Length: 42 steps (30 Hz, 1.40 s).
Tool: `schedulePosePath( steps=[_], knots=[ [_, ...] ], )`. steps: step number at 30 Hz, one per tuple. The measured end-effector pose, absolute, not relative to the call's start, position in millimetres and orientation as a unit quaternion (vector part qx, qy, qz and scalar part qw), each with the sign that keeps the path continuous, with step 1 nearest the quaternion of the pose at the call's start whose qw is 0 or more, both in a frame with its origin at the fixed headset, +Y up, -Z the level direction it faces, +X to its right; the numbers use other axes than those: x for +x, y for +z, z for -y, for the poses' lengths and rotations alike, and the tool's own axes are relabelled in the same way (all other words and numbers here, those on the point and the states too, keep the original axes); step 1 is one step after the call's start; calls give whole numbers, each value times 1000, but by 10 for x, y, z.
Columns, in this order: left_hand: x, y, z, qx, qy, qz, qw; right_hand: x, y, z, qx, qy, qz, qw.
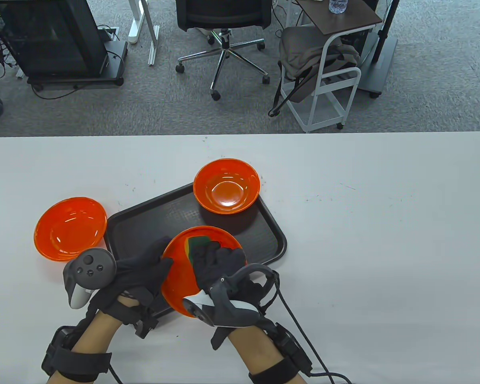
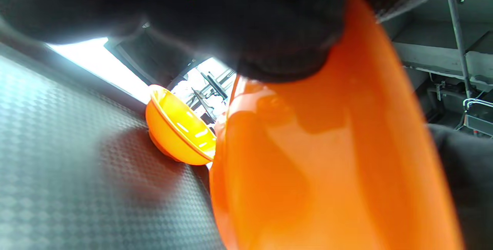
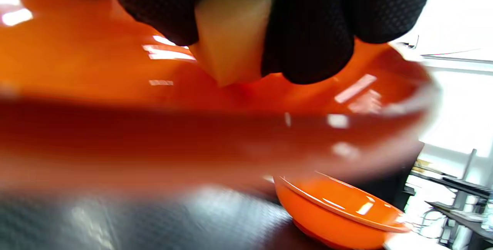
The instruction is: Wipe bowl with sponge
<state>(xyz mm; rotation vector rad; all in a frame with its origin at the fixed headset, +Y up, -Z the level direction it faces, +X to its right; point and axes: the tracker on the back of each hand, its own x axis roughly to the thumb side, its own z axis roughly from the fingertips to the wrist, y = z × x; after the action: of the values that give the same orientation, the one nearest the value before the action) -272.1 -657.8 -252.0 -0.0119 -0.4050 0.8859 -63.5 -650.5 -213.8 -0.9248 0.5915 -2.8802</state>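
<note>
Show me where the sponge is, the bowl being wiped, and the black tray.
Green and yellow sponge (image 1: pixel 198 243), table view, the green top ahead of the fingers.
Held orange plastic bowl (image 1: pixel 178 276), table view, its bare inner wall.
Black textured plastic tray (image 1: pixel 144 228), table view, its bare floor.

Grey carpet floor (image 1: pixel 432 92) beyond the white table (image 1: pixel 384 248). Black office chair (image 1: pixel 223 24) on a chrome star base, white trolley (image 1: pixel 328 84) with brown top, black cabinet (image 1: pixel 52 40) on castors far left, cables trailing.

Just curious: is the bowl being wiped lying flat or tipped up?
Tipped up: the left hand holds the bowl off the tray, its inside tilted toward the sponge.
</note>
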Motion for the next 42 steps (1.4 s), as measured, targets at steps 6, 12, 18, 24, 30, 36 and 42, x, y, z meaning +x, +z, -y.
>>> schedulePosePath(
  steps=[6,12,18,24,30,36,42],
  knots=[
    [-2664,-2486,6576,26,399,207,893,-574,-2158,6562,-343,-913,-164,-150],
    [-2721,-2494,6571,59,421,194,884,-611,-2138,6576,-389,-892,-149,-175],
    [-2858,-2510,6512,92,414,170,890,-722,-2086,6585,-421,-885,-112,-163],
    [-3044,-2546,6444,112,410,147,893,-791,-2041,6557,-428,-895,-92,-86],
    [-3201,-2580,6421,115,426,125,889,-795,-2006,6485,-397,-912,-97,17],
    [-3308,-2615,6445,107,457,107,876,-705,-2023,6411,-360,-920,-135,79],
    [-3311,-2624,6466,95,471,106,871,-608,-2061,6389,-322,-924,-175,106]
  ],
)
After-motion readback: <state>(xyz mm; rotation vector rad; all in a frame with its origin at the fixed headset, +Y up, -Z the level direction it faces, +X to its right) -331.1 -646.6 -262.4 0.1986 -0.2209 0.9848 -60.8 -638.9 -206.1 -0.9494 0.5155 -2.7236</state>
